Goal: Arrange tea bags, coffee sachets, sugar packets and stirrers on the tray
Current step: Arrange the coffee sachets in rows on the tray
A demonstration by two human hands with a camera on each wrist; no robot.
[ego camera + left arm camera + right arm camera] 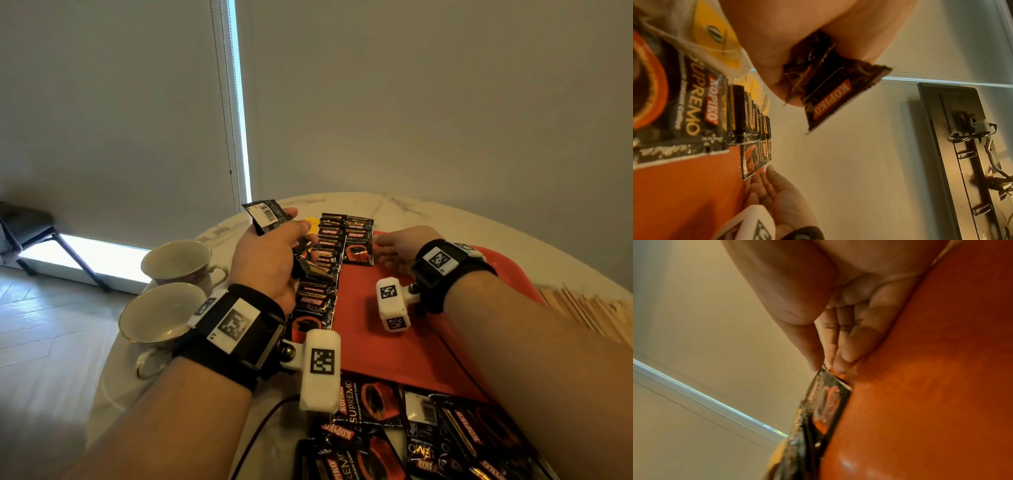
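Left hand (270, 253) grips a bunch of coffee sachets (267, 216) at ten o'clock over the red tray (394, 342). Right hand (399, 248), fingers (380, 240) stretched, touches the second sachet row (358, 245) at twelve. Two teacups (164, 315) sit on the table (411, 205) at nine, loose sachets (411, 442) at six.

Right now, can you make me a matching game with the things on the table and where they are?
Things:
1. cups
2. tray
3. stirrers
4. loose sachets

Places:
A. in a pile at the near edge of the table
B. at the far right, beside the tray
C. on the left side of the table
D. in the middle, under the rows of sachets

Pairs: 1-C, 2-D, 3-B, 4-A
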